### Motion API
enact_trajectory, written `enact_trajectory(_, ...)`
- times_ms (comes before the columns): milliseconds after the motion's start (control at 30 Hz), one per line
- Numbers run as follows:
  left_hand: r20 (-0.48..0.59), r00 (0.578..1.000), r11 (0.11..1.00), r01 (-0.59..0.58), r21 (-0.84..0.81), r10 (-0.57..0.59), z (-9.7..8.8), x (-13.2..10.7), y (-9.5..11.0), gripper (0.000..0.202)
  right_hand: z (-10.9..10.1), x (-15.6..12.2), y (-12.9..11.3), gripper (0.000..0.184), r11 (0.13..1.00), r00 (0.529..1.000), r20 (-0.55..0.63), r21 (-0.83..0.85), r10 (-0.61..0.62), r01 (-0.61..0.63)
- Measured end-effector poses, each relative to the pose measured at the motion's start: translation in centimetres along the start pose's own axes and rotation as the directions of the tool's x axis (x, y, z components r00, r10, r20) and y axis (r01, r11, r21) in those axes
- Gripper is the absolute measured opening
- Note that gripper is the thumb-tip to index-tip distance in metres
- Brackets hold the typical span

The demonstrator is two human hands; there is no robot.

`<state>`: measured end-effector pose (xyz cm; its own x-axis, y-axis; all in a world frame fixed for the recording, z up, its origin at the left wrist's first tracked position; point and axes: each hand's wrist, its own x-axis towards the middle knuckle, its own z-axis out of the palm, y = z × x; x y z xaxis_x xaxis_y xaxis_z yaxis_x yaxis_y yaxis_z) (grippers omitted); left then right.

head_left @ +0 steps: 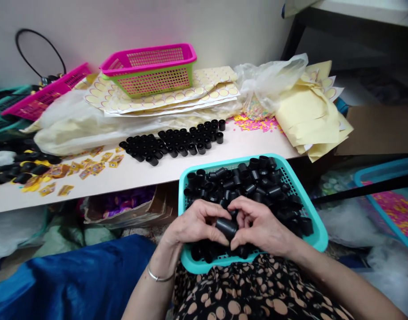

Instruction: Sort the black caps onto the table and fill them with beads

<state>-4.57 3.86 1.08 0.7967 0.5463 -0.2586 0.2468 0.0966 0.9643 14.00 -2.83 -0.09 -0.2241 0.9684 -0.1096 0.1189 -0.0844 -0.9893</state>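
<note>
My left hand is closed around a black plastic cylinder, its thumb along the near side. My right hand meets it from the other side, fingers curled and thumb near the cylinder's end; whatever its fingertips grip is mostly hidden. Both hands are over a turquoise basket resting at my lap. Inside it lies a loose heap of similar black pieces, some with a narrower neck.
On the white table several black cylinders stand in rows. Small yellow packets lie to their left. A pink and green basket sits on sticker sheets behind. Pink and yellow bits lie beside yellow paper.
</note>
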Motion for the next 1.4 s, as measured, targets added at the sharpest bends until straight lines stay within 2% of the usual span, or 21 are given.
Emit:
enact_trajectory(67,0.07,0.998,0.998,-0.01,0.061,0.006,-0.5,-0.5,0.3,0.036,0.2,0.2,-0.3,0.043,0.998,0.996,0.076,-0.052,-0.036,0.04)
enact_trajectory(100,0.053,0.999,0.998,-0.019,0.063,0.015,-0.9,-0.8,0.3,0.036,0.1,0.3,-0.5,0.039,0.994,0.994,0.091,-0.085,-0.063,0.071)
enact_trajectory(167,-0.11,0.989,0.995,-0.092,0.031,0.095,-2.1,-1.4,-0.1,0.036,-1.0,0.5,-0.8,0.035,0.983,0.993,0.049,-0.14,-0.109,0.115)
enact_trajectory(200,-0.248,0.956,0.987,-0.158,0.009,0.156,-3.1,-1.7,-0.5,0.037,-1.8,0.5,-0.8,0.034,0.978,0.992,-0.003,-0.168,-0.125,0.122)
enact_trajectory(233,-0.411,0.886,0.972,-0.236,0.0,0.215,-4.4,-1.7,-1.1,0.035,-2.6,0.6,-0.7,0.033,0.973,0.988,-0.074,-0.198,-0.138,0.121)
enact_trajectory(267,-0.572,0.778,0.95,-0.313,0.004,0.259,-5.8,-1.7,-1.9,0.033,-3.5,0.7,-0.5,0.031,0.967,0.979,-0.145,-0.229,-0.144,0.109)
enact_trajectory(333,-0.819,0.507,0.917,-0.396,0.055,0.268,-8.9,-1.0,-3.8,0.032,-5.1,0.8,0.1,0.024,0.953,0.956,-0.248,-0.292,-0.155,0.079)
enact_trajectory(367,-0.881,0.412,0.922,-0.382,0.064,0.232,-10.4,-0.5,-4.8,0.033,-5.6,0.9,0.4,0.021,0.943,0.948,-0.271,-0.325,-0.164,0.07)
enact_trajectory(400,-0.915,0.359,0.939,-0.339,0.058,0.186,-11.7,0.1,-5.7,0.035,-6.0,1.0,0.7,0.019,0.932,0.946,-0.276,-0.355,-0.172,0.066)
enact_trajectory(433,-0.93,0.338,0.959,-0.278,0.052,0.149,-12.8,0.8,-6.5,0.037,-6.2,1.3,0.9,0.017,0.92,0.947,-0.265,-0.385,-0.18,0.067)
enact_trajectory(533,-0.93,0.356,0.989,-0.141,0.045,0.094,-14.7,2.4,-8.1,0.041,-6.1,2.7,1.0,0.013,0.862,0.966,-0.156,-0.495,-0.208,0.106)
enact_trajectory(633,-0.918,0.382,0.991,-0.116,0.068,0.108,-15.0,3.5,-8.4,0.042,-5.4,5.1,0.5,0.008,0.748,0.971,0.002,-0.637,-0.239,0.186)
enact_trajectory(733,-0.899,0.401,0.984,-0.1,0.149,0.177,-15.0,4.4,-8.2,0.044,-4.3,7.8,-0.5,0.007,0.553,0.952,0.206,-0.778,-0.224,0.299)
enact_trajectory(800,-0.88,0.408,0.969,-0.082,0.232,0.245,-15.2,5.0,-8.3,0.041,-3.4,9.3,-1.1,0.009,0.405,0.919,0.356,-0.825,-0.169,0.394)
enact_trajectory(867,-0.876,0.389,0.957,-0.066,0.282,0.284,-15.6,5.8,-8.6,0.039,-2.4,10.3,-1.5,0.009,0.298,0.883,0.457,-0.832,-0.11,0.467)
enact_trajectory(933,-0.896,0.34,0.956,-0.034,0.292,0.286,-16.0,6.5,-9.0,0.041,-1.7,10.7,-1.7,0.009,0.238,0.871,0.488,-0.841,-0.059,0.487)
enact_trajectory(1033,-0.919,0.254,0.929,0.137,0.343,0.302,-16.5,7.1,-9.6,0.046,-1.2,10.6,-1.6,0.008,0.198,0.876,0.481,-0.864,0.044,0.464)
enact_trajectory(1167,-0.914,0.225,0.835,0.378,0.4,0.337,-16.2,7.0,-9.4,0.048,-1.1,9.9,-0.8,0.015,0.194,0.841,0.519,-0.85,0.151,0.489)
enact_trajectory(1233,-0.918,0.198,0.81,0.432,0.397,0.344,-15.9,6.8,-9.3,0.047,-1.1,9.7,-0.2,0.014,0.196,0.827,0.535,-0.842,0.173,0.504)
enact_trajectory(1333,-0.925,0.151,0.807,0.452,0.379,0.349,-15.5,6.4,-9.3,0.048,-0.8,9.6,0.4,0.014,0.204,0.822,0.538,-0.84,0.188,0.503)
enact_trajectory(1400,-0.925,0.153,0.806,0.456,0.378,0.347,-15.3,6.1,-9.4,0.052,-0.7,9.5,0.6,0.016,0.215,0.819,0.541,-0.837,0.19,0.503)
